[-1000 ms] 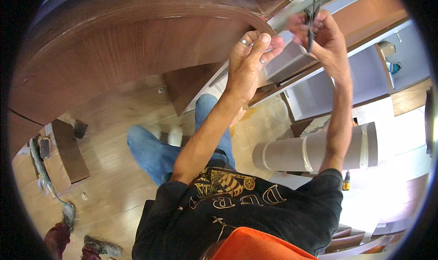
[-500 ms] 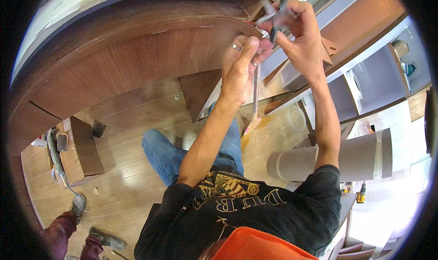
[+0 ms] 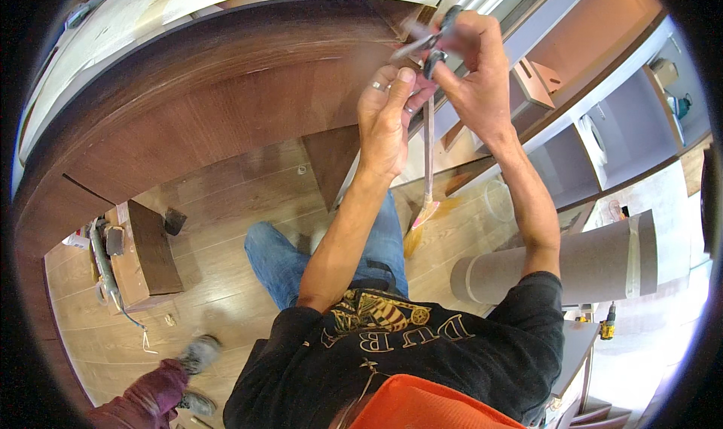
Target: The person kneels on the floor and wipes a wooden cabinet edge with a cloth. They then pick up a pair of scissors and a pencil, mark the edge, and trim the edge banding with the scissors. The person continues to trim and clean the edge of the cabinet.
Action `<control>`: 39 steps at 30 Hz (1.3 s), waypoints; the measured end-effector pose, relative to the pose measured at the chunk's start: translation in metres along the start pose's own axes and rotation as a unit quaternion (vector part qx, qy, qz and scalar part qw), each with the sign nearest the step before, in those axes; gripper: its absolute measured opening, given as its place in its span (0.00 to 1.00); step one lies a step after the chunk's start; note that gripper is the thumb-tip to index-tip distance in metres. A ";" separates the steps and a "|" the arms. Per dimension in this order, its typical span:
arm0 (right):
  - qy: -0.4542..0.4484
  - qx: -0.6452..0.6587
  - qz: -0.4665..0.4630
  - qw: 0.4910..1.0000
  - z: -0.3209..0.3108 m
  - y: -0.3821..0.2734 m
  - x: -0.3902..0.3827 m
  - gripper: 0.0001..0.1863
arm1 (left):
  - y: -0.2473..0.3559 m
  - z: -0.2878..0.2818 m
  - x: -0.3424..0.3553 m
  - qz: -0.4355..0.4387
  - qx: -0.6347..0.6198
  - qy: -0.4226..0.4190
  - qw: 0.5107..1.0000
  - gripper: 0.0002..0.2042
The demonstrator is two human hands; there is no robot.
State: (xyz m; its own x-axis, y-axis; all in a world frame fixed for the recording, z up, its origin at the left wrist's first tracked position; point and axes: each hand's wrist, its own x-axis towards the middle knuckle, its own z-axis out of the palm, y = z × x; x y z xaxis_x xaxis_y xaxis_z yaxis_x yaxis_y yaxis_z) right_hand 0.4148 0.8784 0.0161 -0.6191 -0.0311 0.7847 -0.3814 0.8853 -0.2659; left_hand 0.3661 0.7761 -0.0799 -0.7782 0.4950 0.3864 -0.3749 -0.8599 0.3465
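Both my hands are raised at the end of a curved dark wood panel (image 3: 226, 105). My left hand (image 3: 384, 124), with a ring on one finger, pinches the top of a thin brownish strip (image 3: 428, 154) that hangs straight down. Just right of it and touching its fingers, my right hand (image 3: 474, 68) grips a dark-handled cutting tool (image 3: 438, 41) whose blurred tip points at the panel's edge. The strip's lower end meets a pink and yellow brush-like tuft (image 3: 416, 229); whether they are joined is unclear.
My jeans-clad legs (image 3: 301, 256) stand on a wooden floor. A small wooden box with tools (image 3: 143, 252) sits at left. Another person's shoe and maroon trouser leg (image 3: 177, 365) are lower left. A grey roll (image 3: 557, 267), a yellow drill (image 3: 607, 328) and grey-orange cabinets (image 3: 587, 90) are at right.
My hands have come closer together at the panel's end and sit lower left in the view. The thin strip now hangs down from my left hand.
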 end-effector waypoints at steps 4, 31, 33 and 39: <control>-0.015 -0.076 -0.050 0.996 -0.002 -0.003 0.006 0.28 | 0.002 0.001 0.000 0.023 0.041 0.014 0.999 0.10; -0.293 0.102 0.289 0.906 -0.057 0.021 -0.022 0.16 | 0.008 -0.009 0.004 -0.037 0.012 -0.024 0.999 0.08; -0.306 0.068 0.279 0.908 -0.058 0.017 -0.014 0.17 | 0.009 -0.009 0.004 -0.045 0.015 -0.026 0.999 0.08; -0.320 0.023 0.206 0.924 -0.058 0.006 0.009 0.19 | 0.013 -0.010 0.006 -0.046 0.029 -0.030 0.998 0.09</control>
State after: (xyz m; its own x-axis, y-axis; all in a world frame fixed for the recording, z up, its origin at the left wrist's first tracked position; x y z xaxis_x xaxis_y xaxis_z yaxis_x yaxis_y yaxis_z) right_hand 0.4463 0.9104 0.0537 -0.9921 0.0229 0.1230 -0.0425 0.8629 -0.5036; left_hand 0.3519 0.7670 -0.0815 -0.7099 0.5796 0.4001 -0.4128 -0.8027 0.4304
